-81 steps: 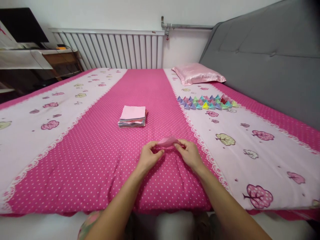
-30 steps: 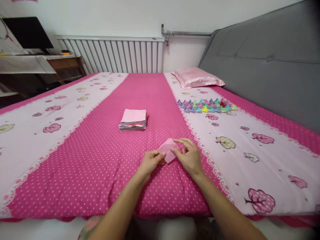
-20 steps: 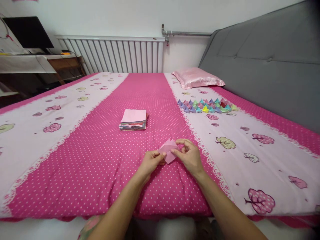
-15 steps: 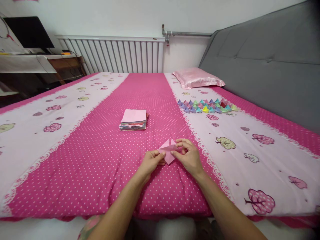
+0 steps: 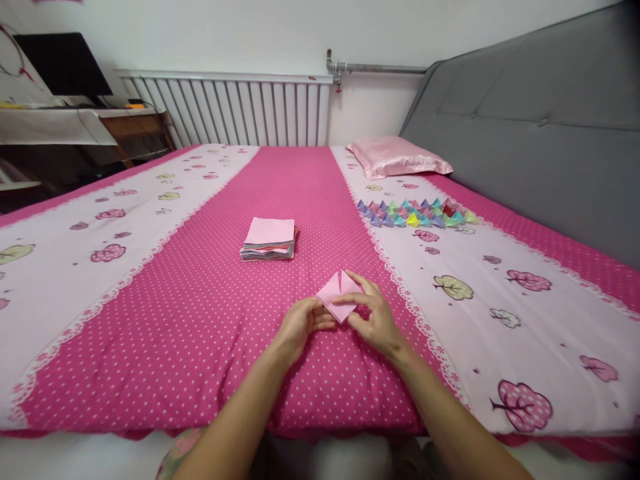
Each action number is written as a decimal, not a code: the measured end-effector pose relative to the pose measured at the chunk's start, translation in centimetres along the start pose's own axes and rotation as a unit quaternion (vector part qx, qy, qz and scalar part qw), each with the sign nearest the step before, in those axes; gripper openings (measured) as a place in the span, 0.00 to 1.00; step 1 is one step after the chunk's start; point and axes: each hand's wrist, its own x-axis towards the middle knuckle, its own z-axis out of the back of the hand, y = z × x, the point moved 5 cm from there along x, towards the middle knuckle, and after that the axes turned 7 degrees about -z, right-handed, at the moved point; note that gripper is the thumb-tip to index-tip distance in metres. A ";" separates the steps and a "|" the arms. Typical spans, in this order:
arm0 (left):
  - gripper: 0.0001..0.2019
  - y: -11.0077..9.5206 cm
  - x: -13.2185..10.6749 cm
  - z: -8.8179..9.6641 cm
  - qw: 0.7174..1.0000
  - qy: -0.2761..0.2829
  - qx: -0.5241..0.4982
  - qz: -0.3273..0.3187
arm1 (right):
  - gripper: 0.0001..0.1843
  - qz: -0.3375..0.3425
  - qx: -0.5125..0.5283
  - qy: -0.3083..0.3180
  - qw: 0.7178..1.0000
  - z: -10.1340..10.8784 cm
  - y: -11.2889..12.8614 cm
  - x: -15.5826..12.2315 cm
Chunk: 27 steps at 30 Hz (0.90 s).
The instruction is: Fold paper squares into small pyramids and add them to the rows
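Observation:
A pink sheet of origami paper (image 5: 330,292), folded into a diamond with a slit at its top corner, is held just above the bed near its front edge. My left hand (image 5: 301,325) pinches its left corner, with the other fingers curled beneath. On the other side my right hand (image 5: 374,313) grips the paper, one finger lying across its front face and another at the upper right edge. Beyond my hands, to the left, lies a stack of square paper (image 5: 270,232) with a pink sheet on top.
Several small folded paper pieces (image 5: 413,219) in many colours stand in rows at the right. A pink pillow (image 5: 397,157) lies behind them, beside the grey headboard (image 5: 540,93). Polka-dot bedding (image 5: 175,333) covers the bed. A radiator (image 5: 225,110) lines the far wall.
My right hand has shifted its fingers, and one now lies across the paper's front. The paper's right side looks flatter, its diamond fuller. My left hand keeps its hold.

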 end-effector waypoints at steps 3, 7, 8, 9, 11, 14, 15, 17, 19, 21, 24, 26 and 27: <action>0.11 0.0 -0.1 -0.2 1.000 0.018 -0.010 -0.010 | 0.15 -0.011 0.034 0.003 0.999 0.0 0.1 0.0; 0.14 -0.1 -0.3 -0.4 0.998 0.027 0.031 -0.044 | 0.06 -0.024 0.041 -0.015 0.999 -0.2 0.0 0.1; 0.14 -0.1 -0.3 -0.5 0.998 0.023 0.040 -0.046 | 0.05 -0.023 0.042 -0.014 0.999 -0.2 -0.1 0.1; 0.14 0.0 -0.3 -0.4 0.998 0.017 0.045 -0.047 | 0.05 -0.021 0.044 -0.012 0.999 -0.3 0.0 0.1; 0.14 -0.1 -0.3 -0.4 0.998 0.007 0.045 -0.052 | 0.04 -0.022 0.053 -0.014 0.998 -0.2 -0.1 0.1; 0.14 -0.2 -0.2 -0.3 0.997 -0.007 0.042 -0.060 | 0.04 -0.059 0.092 -0.034 0.993 0.1 -0.8 0.1; 0.14 -0.2 -0.1 -0.2 0.997 -0.011 0.044 -0.062 | 0.07 -0.082 0.120 -0.040 0.989 0.2 -1.2 0.1; 0.15 -0.1 0.0 -0.1 0.997 -0.013 0.047 -0.066 | 0.13 -0.125 0.190 -0.042 0.973 0.2 -1.8 0.2; 0.14 -0.1 -0.1 -0.1 0.996 -0.010 0.051 -0.071 | 0.20 -0.150 0.250 -0.037 0.956 0.0 -2.1 0.2; 0.14 -0.1 -0.1 -0.2 0.996 -0.002 0.058 -0.072 | 0.25 -0.159 0.279 -0.025 0.947 -0.1 -2.0 0.2; 0.12 -0.3 -0.3 -0.2 0.993 0.001 0.087 -0.080 | 0.24 -0.164 0.281 -0.001 0.946 -0.2 -1.6 0.1; 0.12 -0.5 -0.4 0.0 0.988 -0.010 0.126 -0.091 | 0.22 -0.159 0.268 0.008 0.950 -0.2 -1.4 0.0; 0.12 -0.6 -0.4 0.1 0.985 -0.015 0.146 -0.096 | 0.21 -0.155 0.259 0.011 0.953 -0.2 -1.3 0.0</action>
